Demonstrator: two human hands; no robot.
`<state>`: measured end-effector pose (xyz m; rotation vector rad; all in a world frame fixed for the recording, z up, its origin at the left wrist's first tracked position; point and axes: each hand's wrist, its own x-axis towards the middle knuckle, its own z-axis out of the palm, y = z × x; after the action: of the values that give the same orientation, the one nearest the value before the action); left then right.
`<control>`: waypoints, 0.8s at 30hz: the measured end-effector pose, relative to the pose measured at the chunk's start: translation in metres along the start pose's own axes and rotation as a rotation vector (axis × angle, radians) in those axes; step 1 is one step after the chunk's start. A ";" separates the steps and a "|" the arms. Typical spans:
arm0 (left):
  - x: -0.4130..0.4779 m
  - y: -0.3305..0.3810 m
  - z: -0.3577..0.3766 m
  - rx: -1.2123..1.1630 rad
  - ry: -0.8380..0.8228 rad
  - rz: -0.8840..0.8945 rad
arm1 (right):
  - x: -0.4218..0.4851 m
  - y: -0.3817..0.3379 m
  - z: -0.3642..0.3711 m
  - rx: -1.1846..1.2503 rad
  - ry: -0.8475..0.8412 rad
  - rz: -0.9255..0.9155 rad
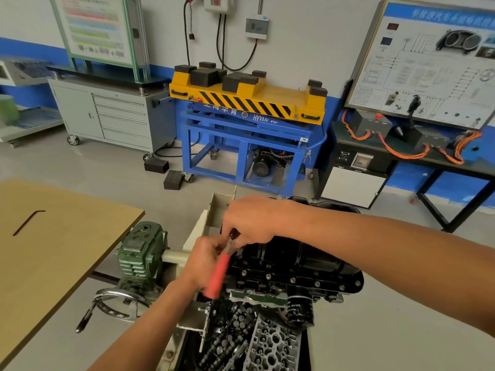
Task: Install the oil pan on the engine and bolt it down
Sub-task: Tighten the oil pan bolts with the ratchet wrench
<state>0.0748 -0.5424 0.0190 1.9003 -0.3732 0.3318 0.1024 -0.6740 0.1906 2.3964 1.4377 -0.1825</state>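
**A:** Where do we find the oil pan (294, 259)?

**B:** It is seated on the engine (270, 341), just right of both hands. The flange bolts (292, 279) along its near edge appear to be in their holes.

**A:** And our hands?

**B:** The left hand (206, 259) grips the red-handled tool (218, 274). The right hand (250, 220), directly above it, pinches the tool's dark head at the pan's left corner.

**A:** What remains, as we judge it?

**B:** Placement looks complete, and we take this step to be driving a corner bolt. We cannot tell whether the near bolts are fully tightened, or how the far edge beyond the right hand stands.
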 end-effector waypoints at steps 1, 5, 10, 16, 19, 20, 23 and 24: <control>-0.001 0.000 0.002 -0.021 -0.012 -0.043 | 0.002 0.000 0.004 0.061 0.027 0.048; -0.003 0.005 0.007 -0.117 0.067 -0.046 | 0.012 -0.009 0.025 0.305 0.129 0.375; -0.001 0.015 0.002 -0.065 0.117 -0.003 | 0.025 -0.006 0.038 1.114 0.102 0.811; 0.005 0.009 0.001 0.101 0.035 0.105 | 0.016 0.003 0.037 0.996 0.029 0.683; 0.006 0.004 -0.002 0.092 -0.035 0.077 | 0.004 0.009 0.020 0.472 -0.029 0.292; 0.006 0.003 -0.003 0.104 -0.064 0.070 | 0.001 0.009 0.014 0.373 -0.061 0.206; 0.004 0.004 -0.006 0.126 -0.100 0.060 | -0.004 0.002 0.004 0.138 -0.102 0.070; 0.004 0.003 -0.006 0.095 -0.084 0.078 | -0.004 -0.001 0.004 0.055 -0.087 0.039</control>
<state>0.0770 -0.5383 0.0257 2.0009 -0.4961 0.3269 0.0997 -0.6783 0.1877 2.4258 1.3630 -0.3169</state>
